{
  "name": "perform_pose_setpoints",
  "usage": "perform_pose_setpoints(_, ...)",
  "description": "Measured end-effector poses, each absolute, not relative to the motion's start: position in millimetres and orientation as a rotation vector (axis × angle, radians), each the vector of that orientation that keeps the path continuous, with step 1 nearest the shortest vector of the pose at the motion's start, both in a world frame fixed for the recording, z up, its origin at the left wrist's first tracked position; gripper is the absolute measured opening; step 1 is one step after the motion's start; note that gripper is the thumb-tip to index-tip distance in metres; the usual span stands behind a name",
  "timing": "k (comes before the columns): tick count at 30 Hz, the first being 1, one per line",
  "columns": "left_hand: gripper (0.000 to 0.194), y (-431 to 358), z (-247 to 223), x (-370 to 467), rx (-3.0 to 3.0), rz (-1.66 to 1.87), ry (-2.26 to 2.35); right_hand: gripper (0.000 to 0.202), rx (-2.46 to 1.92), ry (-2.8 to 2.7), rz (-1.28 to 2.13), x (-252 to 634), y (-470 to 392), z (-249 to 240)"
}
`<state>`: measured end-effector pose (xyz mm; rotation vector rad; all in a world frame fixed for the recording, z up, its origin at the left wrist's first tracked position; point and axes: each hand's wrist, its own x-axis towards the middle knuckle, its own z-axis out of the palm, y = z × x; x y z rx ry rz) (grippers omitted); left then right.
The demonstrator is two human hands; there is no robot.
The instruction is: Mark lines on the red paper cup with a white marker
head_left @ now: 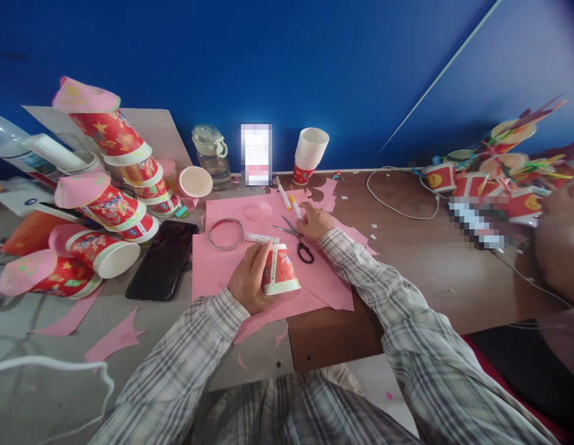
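Observation:
A red patterned paper cup (pixel 283 272) stands upside down, with my left hand (pixel 250 277) wrapped round its left side. Just behind the cup, a white tube (pixel 261 238) lies on the pink paper (pixel 213 272). My right hand (pixel 315 221) reaches over the paper, its fingers at a white marker with a yellow end (pixel 295 207); whether they grip it is hard to make out. Black-handled scissors (pixel 305 252) lie open beside that hand. Another marker (pixel 283 193), a roll of clear tape or wire ring (pixel 226 234) and a pink paper disc (pixel 258 211) are farther back.
Decorated cups with pink cones (pixel 113 210) crowd the left, near a black phone (pixel 162 261). At the back are a water bottle (pixel 211 157), a lit screen (pixel 256 154) and stacked cups (pixel 310 154). A cable (pixel 393 209) and red cups (pixel 470 185) lie right, beside another person.

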<state>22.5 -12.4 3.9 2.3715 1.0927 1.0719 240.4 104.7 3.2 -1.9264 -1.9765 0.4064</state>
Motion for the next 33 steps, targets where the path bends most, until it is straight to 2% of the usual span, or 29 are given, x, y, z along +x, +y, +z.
perform_pose_setpoints(4,0.085,-12.1,3.6,22.0,2.374,1.071,1.094,0.047,-1.872,-1.875,0.47,244.5,105.0,-1.1)
perform_pose_setpoints(9,0.085,-10.5,1.8,21.4,2.373,1.09,1.114,0.036,-1.727,-1.769,0.58,248.3,104.1,2.8)
perform_pose_setpoints(14,0.088,-8.4,1.2,21.2,2.351,1.091,1.174,0.037,-1.603,-1.683,0.672,254.6,107.0,15.4)
perform_pose_setpoints(20,0.087,-8.6,1.2,20.9,2.351,1.082,1.182,0.026,-1.59,-1.676,0.797,256.6,104.4,12.7)
perform_pose_setpoints(24,0.088,-9.1,0.6,20.9,2.343,1.084,1.183,0.026,-1.551,-1.608,0.81,254.3,101.2,14.1)
perform_pose_setpoints(33,0.086,-7.6,0.4,20.4,2.336,1.096,1.172,0.026,-1.387,-1.303,1.263,260.8,110.7,17.1)
